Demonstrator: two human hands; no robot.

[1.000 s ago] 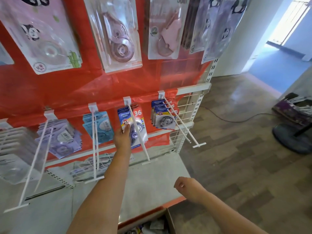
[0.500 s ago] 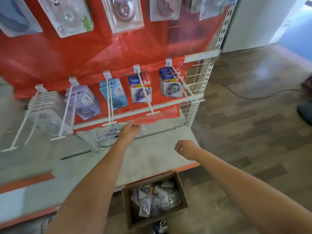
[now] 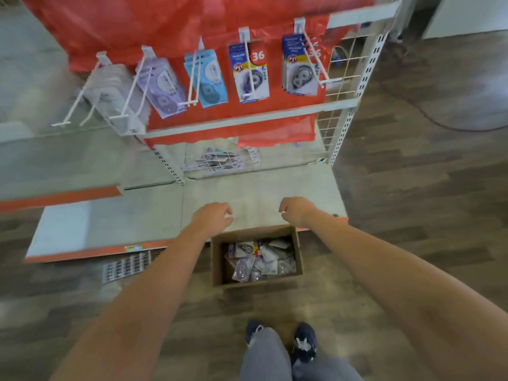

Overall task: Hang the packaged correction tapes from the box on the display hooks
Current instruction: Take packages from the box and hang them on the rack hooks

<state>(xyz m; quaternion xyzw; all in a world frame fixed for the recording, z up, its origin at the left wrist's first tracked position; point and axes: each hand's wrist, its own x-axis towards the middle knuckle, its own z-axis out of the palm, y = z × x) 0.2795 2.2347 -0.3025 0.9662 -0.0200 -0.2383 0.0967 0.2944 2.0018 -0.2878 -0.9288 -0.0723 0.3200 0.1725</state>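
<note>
A brown cardboard box (image 3: 217, 259) stands on the wooden floor below me, with several packaged correction tapes (image 3: 261, 258) piled inside. My left hand (image 3: 213, 217) hovers just above the box's far left corner, fingers loosely curled, holding nothing. My right hand (image 3: 295, 210) hangs above the far right corner, also loosely curled and empty. On the red back panel, white display hooks (image 3: 247, 59) carry packs: a blue-and-white pack marked 36 (image 3: 251, 75), another stack (image 3: 298, 68) to its right, light blue packs (image 3: 206, 78) and lilac packs (image 3: 162, 88) to the left.
A grey base shelf (image 3: 261, 188) with an orange front edge lies between the box and the hooks. Loose packs (image 3: 220, 160) lie behind a wire grid at the shelf's back. A flat item (image 3: 126, 266) lies on the floor at left. My shoes (image 3: 303, 342) stand near the box.
My left hand let go of the pack marked 36 on its hook and dropped toward the box. My view tilted down, bringing the box and my feet into sight.
</note>
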